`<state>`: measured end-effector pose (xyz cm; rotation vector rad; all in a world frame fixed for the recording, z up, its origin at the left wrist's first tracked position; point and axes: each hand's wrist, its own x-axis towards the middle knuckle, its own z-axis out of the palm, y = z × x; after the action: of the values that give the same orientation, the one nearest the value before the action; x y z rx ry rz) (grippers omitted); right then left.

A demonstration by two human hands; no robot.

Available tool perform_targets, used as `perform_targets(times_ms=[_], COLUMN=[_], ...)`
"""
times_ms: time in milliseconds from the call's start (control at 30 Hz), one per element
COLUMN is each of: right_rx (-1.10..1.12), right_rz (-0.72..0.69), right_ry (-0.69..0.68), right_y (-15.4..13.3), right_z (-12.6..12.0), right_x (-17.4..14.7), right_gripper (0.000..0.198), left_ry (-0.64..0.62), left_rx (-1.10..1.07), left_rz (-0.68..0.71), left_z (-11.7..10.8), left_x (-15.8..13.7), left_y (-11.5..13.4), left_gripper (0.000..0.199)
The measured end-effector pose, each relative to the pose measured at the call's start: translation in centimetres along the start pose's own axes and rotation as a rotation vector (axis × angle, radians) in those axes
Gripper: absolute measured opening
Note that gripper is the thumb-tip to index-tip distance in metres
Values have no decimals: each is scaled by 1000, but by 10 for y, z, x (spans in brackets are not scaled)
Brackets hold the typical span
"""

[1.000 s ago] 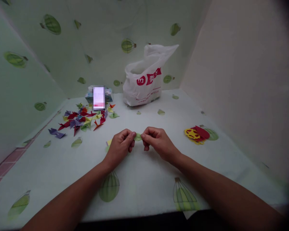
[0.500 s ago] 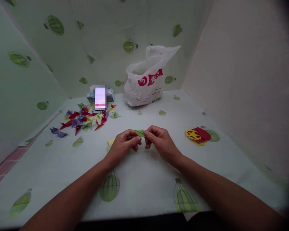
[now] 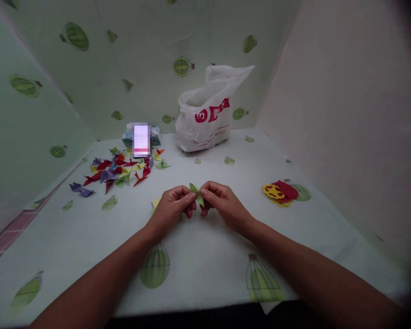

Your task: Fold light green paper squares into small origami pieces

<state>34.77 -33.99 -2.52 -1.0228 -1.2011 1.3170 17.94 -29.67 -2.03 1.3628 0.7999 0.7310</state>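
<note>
Left hand (image 3: 178,201), right hand (image 3: 223,201): both grips pinching small folded green paper (image 3: 200,200), pointed tip up, between them over pale tabletop (image 3: 205,269); angular folded-paper pile (image 3: 114,170) left, crinkly plastic bag (image 3: 203,125) behind, flat red-yellow cutouts (image 3: 287,191) right

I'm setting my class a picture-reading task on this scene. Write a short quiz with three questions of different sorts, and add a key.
1. Multiple choice. The left hand and the right hand hold a small paper between them. What colour is it?
a) red
b) green
c) purple

2. True or false? The bag stands to the right of the lit screen, as the camera sees them.

3. Fill the gap. From the camera's view, the pile of folded shapes lies on the ____ side of the table.

Key: 1. b; 2. true; 3. left.
</note>
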Motion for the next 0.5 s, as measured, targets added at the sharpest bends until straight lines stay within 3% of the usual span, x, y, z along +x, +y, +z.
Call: perform_targets(times_ms=[167,500], right_rx=[76,113], right_rz=[5,74], right_ry=[5,12], right_y=[2,1], right_z=[0,0], right_x=[2,1], right_gripper=[28,30], left_ry=[-25,78], left_rx=[12,-82], left_rz=[-29,49], left_z=[0,1], left_x=[0,1], left_y=[-2,-6], left_gripper=[29,24])
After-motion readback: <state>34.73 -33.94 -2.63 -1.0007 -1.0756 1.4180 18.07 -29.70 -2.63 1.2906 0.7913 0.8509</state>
